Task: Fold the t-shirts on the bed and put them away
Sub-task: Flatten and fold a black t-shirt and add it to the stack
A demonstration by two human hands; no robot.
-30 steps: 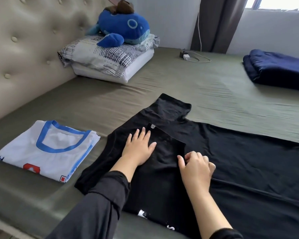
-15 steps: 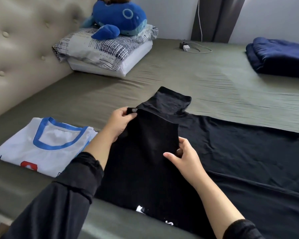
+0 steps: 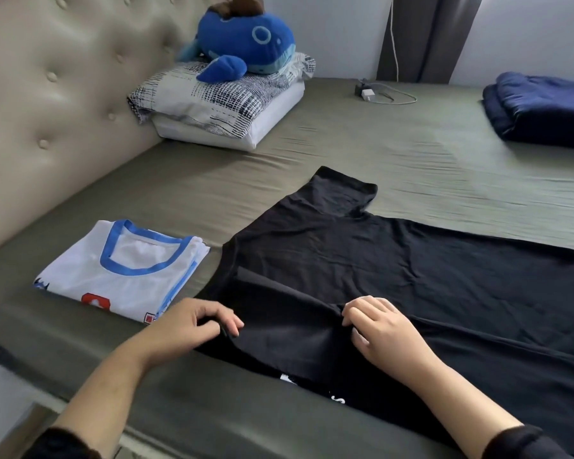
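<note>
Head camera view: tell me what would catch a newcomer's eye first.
The black t-shirt spread across the near half of the bed, with the left hand and right hand pinching its near fold. Left of it lies a folded white t-shirt; a blue whale plush sits on the pillows by the headboard.

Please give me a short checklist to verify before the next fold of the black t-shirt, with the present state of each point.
1. Left hand pinches the black t-shirt edge: ok.
2. Right hand grips the fabric fold: ok.
3. Far sleeve lies flat on the bed: ok.
4. Shirt body free of wrinkles: not ok, creases show.
5. White t-shirt folded, beside and apart from the black one: ok.
6. Shirt hem on the right is straight: cannot tell, out of frame.
</note>
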